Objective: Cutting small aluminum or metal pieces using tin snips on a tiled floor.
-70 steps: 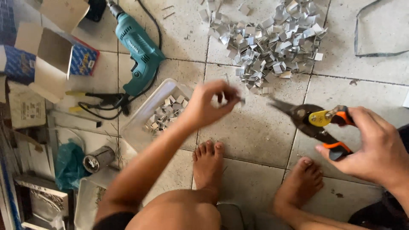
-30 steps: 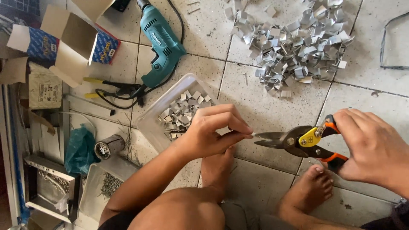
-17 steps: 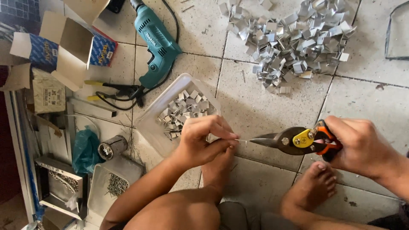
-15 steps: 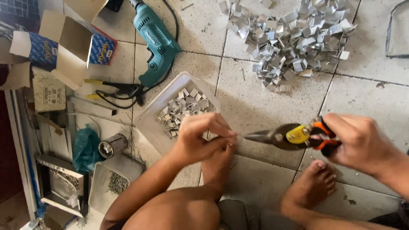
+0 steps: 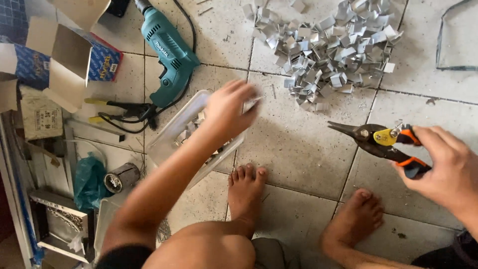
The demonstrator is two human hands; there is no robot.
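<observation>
There is one view only, from a camera on the person's head, looking almost straight down at the tiled floor [image 5: 298, 149]. It sits close, near enough that the person's knees and bare feet fill the lower edge. The left hand [image 5: 229, 107] reaches out near the middle, and the right hand [image 5: 443, 169] comes in at the right edge. The top of the frame is farthest from the person, where the drill [image 5: 167, 47] and the scrap pile [image 5: 328, 50] lie.

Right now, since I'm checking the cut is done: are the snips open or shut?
Shut: the snips' dark blades lie together to one point, gripped by the right hand.
</observation>
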